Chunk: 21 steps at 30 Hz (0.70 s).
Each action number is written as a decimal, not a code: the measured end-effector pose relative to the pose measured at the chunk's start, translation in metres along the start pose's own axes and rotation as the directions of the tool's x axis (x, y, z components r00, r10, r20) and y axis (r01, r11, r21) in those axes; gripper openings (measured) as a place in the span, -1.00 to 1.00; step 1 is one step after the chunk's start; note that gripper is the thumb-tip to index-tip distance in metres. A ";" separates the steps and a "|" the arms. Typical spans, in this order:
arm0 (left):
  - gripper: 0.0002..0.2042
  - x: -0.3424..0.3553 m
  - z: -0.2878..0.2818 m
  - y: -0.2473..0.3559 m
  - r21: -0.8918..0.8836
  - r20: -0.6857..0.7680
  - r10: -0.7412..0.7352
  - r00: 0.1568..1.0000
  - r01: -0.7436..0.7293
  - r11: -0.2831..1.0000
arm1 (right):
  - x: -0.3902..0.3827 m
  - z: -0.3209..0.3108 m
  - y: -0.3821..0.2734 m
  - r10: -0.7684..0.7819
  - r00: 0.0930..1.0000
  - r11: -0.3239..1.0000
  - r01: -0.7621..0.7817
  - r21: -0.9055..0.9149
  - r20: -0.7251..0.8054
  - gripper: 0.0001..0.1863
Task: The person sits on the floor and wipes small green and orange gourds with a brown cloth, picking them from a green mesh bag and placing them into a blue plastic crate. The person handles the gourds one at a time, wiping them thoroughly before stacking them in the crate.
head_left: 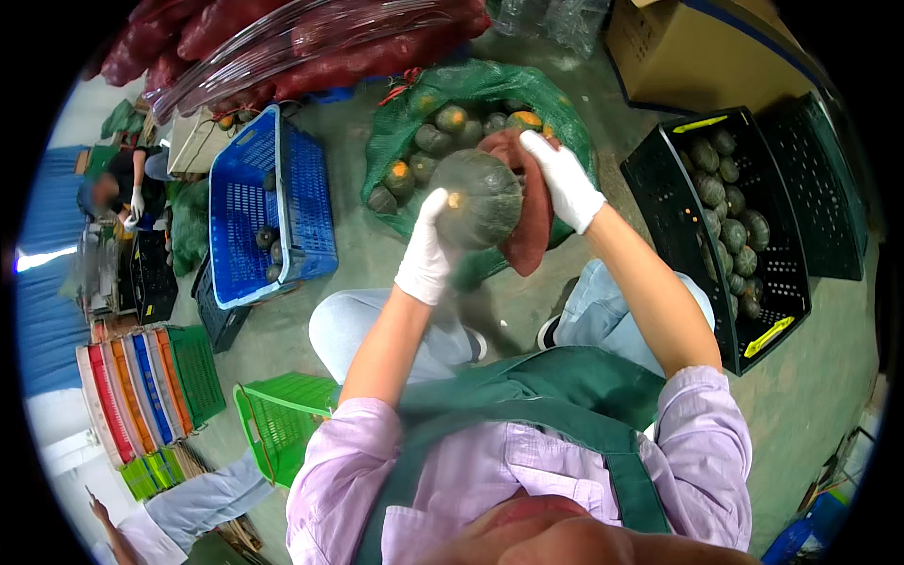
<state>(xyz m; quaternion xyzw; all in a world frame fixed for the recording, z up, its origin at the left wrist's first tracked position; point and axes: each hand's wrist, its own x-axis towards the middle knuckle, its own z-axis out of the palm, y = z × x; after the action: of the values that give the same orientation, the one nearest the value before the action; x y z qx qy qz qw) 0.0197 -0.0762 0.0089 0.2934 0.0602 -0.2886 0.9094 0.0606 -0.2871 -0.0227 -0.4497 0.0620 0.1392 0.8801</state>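
A round, dark green pumpkin point(478, 200) is held up in front of me, over the near side of a green mesh bag point(556, 89). My left hand point(429, 256), in a white glove, grips it from the left and below. In my white-gloved right hand point(565, 185) is a reddish-brown cloth point(529, 240), which lies against the pumpkin's right side and hangs down. Inside the gaping bag are several more pumpkins point(433, 139), some with orange patches. The bag rests on the floor beyond my knees.
At left stands a blue crate point(221, 226) with a few pumpkins; at right, a black crate point(789, 254) holds several. A bright green basket point(273, 414) is near my left elbow. Red mesh sacks point(348, 85) lie at the back. Another person point(122, 184) works far left.
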 end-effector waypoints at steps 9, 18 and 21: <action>-0.43 0.027 -0.036 -0.015 0.455 -0.045 0.337 0.941 -0.281 0.845 | -0.010 0.039 0.021 -0.341 0.910 0.834 0.179 -0.521 -0.235 -0.61; -0.58 0.026 -0.021 -0.008 -0.005 -0.122 -0.034 0.992 0.034 0.999 | 0.007 0.022 0.023 -0.057 0.963 0.995 0.076 0.061 -0.264 -0.70; -0.68 0.031 -0.023 -0.002 0.385 0.211 0.084 0.974 -0.162 0.909 | -0.002 0.034 0.000 -0.165 0.964 0.984 0.148 -0.094 -0.208 -0.64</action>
<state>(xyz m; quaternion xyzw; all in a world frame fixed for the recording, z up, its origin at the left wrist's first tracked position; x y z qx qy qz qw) 0.0456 -0.0794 -0.0200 0.4473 -0.1056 -0.2633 0.8482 0.0579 -0.2605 -0.0023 -0.4993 0.1158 0.0219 0.8584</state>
